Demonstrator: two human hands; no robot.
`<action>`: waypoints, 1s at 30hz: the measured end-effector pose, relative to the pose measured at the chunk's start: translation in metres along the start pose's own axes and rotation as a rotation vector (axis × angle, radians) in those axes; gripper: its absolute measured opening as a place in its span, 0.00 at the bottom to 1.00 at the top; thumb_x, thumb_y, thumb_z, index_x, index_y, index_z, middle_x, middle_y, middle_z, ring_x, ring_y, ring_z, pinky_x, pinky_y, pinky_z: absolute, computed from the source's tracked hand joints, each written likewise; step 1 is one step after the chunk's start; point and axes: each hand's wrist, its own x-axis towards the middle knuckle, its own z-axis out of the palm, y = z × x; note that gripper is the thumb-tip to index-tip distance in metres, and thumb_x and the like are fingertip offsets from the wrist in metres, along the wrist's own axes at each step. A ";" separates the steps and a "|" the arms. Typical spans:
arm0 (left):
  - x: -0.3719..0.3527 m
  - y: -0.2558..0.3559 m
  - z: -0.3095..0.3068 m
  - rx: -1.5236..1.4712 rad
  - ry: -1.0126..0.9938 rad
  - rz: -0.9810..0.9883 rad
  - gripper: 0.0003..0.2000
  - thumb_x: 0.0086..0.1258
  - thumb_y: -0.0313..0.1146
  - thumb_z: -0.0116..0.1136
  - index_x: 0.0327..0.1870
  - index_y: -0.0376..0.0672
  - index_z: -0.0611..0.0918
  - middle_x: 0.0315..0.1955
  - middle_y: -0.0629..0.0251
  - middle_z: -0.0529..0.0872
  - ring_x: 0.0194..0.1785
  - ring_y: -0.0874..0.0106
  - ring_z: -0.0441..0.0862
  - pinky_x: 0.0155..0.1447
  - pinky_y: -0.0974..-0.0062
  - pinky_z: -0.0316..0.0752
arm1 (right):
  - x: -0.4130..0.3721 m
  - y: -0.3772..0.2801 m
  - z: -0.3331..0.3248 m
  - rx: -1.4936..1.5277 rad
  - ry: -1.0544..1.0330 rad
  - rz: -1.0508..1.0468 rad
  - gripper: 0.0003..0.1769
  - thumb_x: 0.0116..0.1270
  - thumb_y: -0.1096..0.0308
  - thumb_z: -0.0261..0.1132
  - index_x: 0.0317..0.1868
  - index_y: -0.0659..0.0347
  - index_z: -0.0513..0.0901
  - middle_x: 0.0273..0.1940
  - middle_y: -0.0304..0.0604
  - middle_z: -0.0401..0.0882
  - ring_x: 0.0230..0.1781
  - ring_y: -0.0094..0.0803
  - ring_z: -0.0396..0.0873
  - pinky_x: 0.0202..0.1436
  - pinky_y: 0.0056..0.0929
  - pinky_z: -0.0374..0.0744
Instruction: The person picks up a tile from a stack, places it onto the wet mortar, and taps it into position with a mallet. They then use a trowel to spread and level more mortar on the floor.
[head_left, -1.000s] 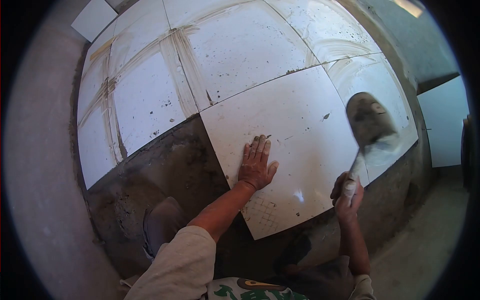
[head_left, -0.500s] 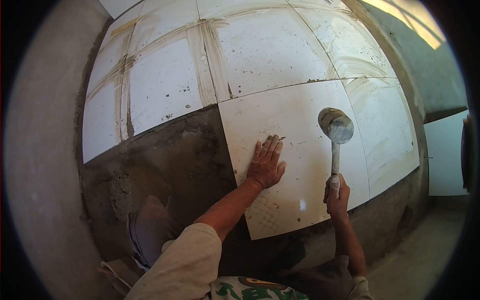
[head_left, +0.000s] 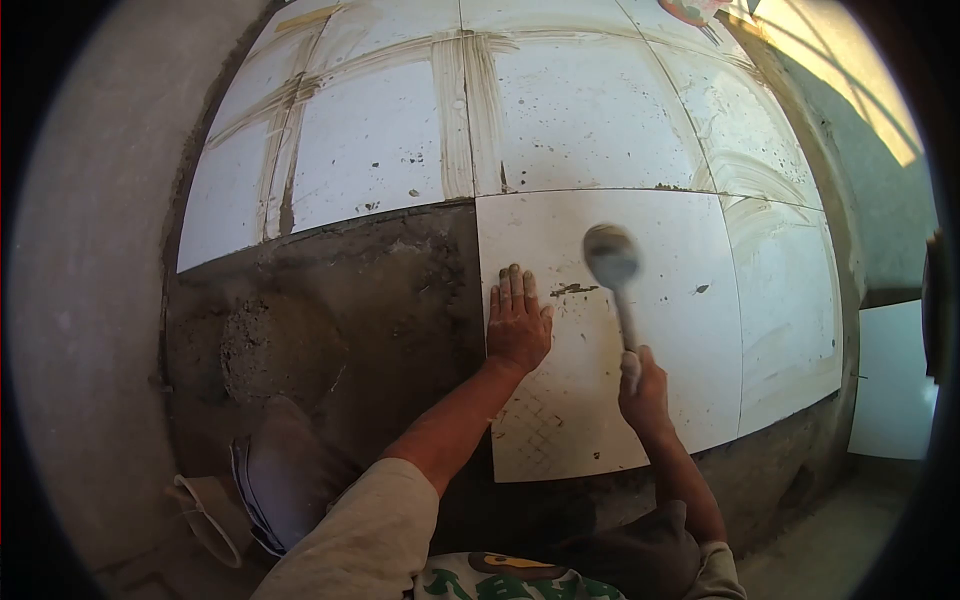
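A large white floor tile point(head_left: 670, 390) lies in front of me, beside the laid rows. My left hand point(head_left: 519, 325) rests flat on its left part, fingers stretched forward and pressed lightly side by side. Wrapped round the handle of a mallet point(head_left: 611, 258), my right hand point(head_left: 644, 390) holds it over the middle of the tile. The mallet's head is smeared by motion. Dark crumbs of mortar and a grid-like mark show on the tile's surface.
Several laid tiles point(head_left: 375, 140) with streaks of grout stretch away ahead. Wet mortar point(head_left: 400, 290) covers the ground left of the tile. A bucket point(head_left: 212, 520) stands at lower left. Another white tile point(head_left: 890, 380) leans at right, and a bare wall point(head_left: 95, 250) runs along the left.
The mallet has swung left across the tile with my right hand. My left hand lies nearer the tile's left edge. The whole view has turned slightly, and the bucket shows more.
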 end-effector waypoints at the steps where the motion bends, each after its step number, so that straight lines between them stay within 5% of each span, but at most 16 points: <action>1: -0.002 0.000 0.001 0.007 0.018 0.000 0.32 0.71 0.42 0.50 0.67 0.24 0.61 0.68 0.33 0.59 0.71 0.40 0.58 0.73 0.47 0.54 | 0.000 0.023 0.008 -0.153 -0.030 0.045 0.29 0.74 0.41 0.47 0.32 0.63 0.67 0.18 0.39 0.68 0.16 0.25 0.71 0.19 0.29 0.68; 3: 0.009 0.000 0.004 0.017 0.050 0.004 0.33 0.71 0.42 0.50 0.68 0.24 0.61 0.68 0.33 0.59 0.71 0.40 0.58 0.73 0.48 0.55 | 0.014 0.023 0.006 -0.304 -0.052 0.077 0.29 0.75 0.42 0.46 0.31 0.62 0.66 0.17 0.39 0.67 0.16 0.26 0.71 0.20 0.30 0.68; 6: 0.000 0.000 0.001 -0.025 0.059 0.018 0.32 0.70 0.41 0.50 0.69 0.26 0.61 0.68 0.33 0.59 0.72 0.41 0.58 0.73 0.48 0.55 | 0.021 -0.030 -0.016 0.042 -0.027 0.054 0.28 0.76 0.43 0.45 0.31 0.61 0.67 0.16 0.35 0.67 0.15 0.22 0.68 0.19 0.25 0.66; 11: 0.001 0.000 -0.001 -0.022 0.051 -0.005 0.32 0.70 0.40 0.49 0.69 0.27 0.61 0.69 0.35 0.59 0.73 0.43 0.58 0.73 0.48 0.54 | 0.011 -0.062 -0.032 0.167 0.061 -0.082 0.29 0.75 0.42 0.45 0.31 0.62 0.67 0.17 0.35 0.68 0.13 0.18 0.65 0.17 0.20 0.63; 14: 0.001 0.000 0.002 -0.013 0.054 -0.005 0.32 0.71 0.41 0.48 0.69 0.27 0.61 0.69 0.36 0.59 0.73 0.43 0.58 0.73 0.48 0.54 | 0.000 -0.044 -0.028 0.208 0.055 -0.113 0.28 0.75 0.43 0.45 0.32 0.63 0.68 0.18 0.40 0.69 0.14 0.25 0.69 0.18 0.26 0.66; 19: -0.003 0.002 0.004 -0.007 0.050 -0.008 0.32 0.70 0.41 0.48 0.70 0.28 0.61 0.69 0.36 0.60 0.72 0.43 0.58 0.73 0.48 0.54 | -0.008 0.021 0.006 -0.386 -0.068 0.120 0.26 0.76 0.46 0.46 0.34 0.65 0.68 0.19 0.50 0.70 0.19 0.45 0.75 0.24 0.42 0.70; 23: 0.001 0.001 0.003 0.018 0.091 -0.001 0.31 0.69 0.41 0.50 0.68 0.27 0.63 0.68 0.36 0.62 0.71 0.43 0.60 0.72 0.48 0.55 | -0.011 -0.004 -0.013 -0.105 -0.063 0.102 0.25 0.77 0.48 0.48 0.34 0.64 0.68 0.19 0.52 0.69 0.18 0.47 0.73 0.23 0.39 0.69; 30: 0.004 0.003 0.002 0.074 0.131 0.049 0.31 0.68 0.41 0.53 0.65 0.26 0.66 0.65 0.35 0.65 0.68 0.42 0.64 0.69 0.46 0.60 | -0.055 0.038 -0.025 -0.132 -0.026 0.168 0.26 0.76 0.46 0.49 0.31 0.63 0.67 0.17 0.51 0.68 0.17 0.49 0.71 0.22 0.42 0.67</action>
